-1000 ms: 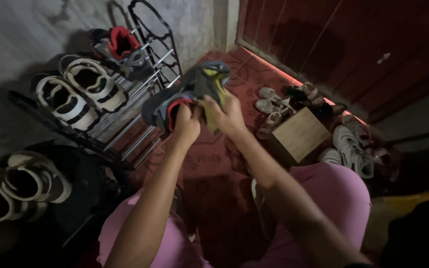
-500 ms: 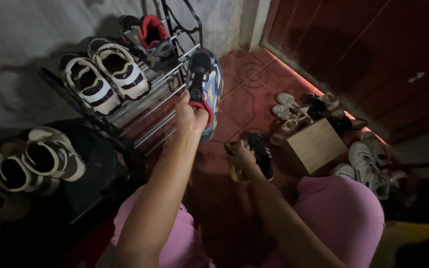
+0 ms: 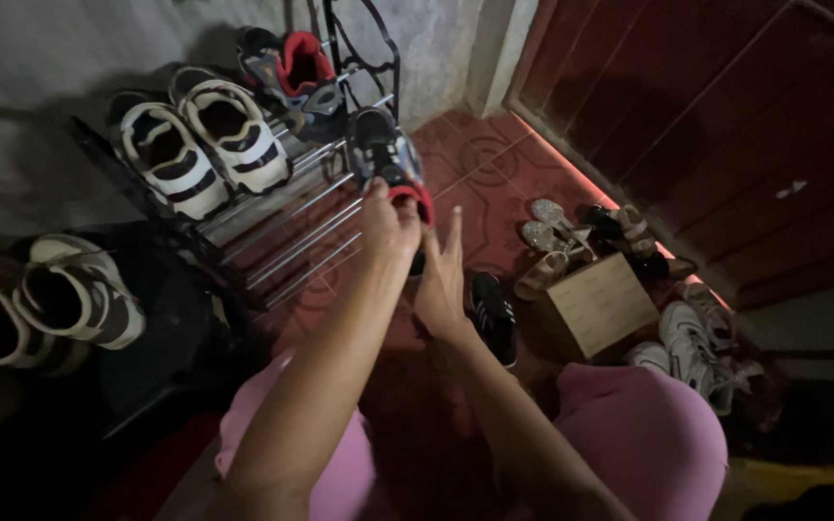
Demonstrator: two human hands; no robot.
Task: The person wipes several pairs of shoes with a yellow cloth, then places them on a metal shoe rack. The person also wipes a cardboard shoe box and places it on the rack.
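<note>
Change: your left hand (image 3: 390, 224) has carried the sneaker (image 3: 388, 159) further onto the rack (image 3: 282, 227); your right hand (image 3: 444, 275) has let go of the black shoe (image 3: 494, 314) and risen.
Sneaker: dark, red-lined heel, yellow and blue patches, resting on the rack's rails beside a red-and-grey pair (image 3: 291, 77).
Hands: left grips the sneaker's heel; right is open, fingers straight, empty.
Unclear: the sneaker's toe is lost in shadow.

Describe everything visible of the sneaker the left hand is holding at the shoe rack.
The sneaker is dark, black and grey with blue side panels and a red collar lining at the heel. It points toe-first toward the wall, its sole on the bars of the metal shoe rack, right of a red-lined pair. The left hand grips its heel; the right hand hangs open just below, apart from it. Dim light hides material detail.
</note>
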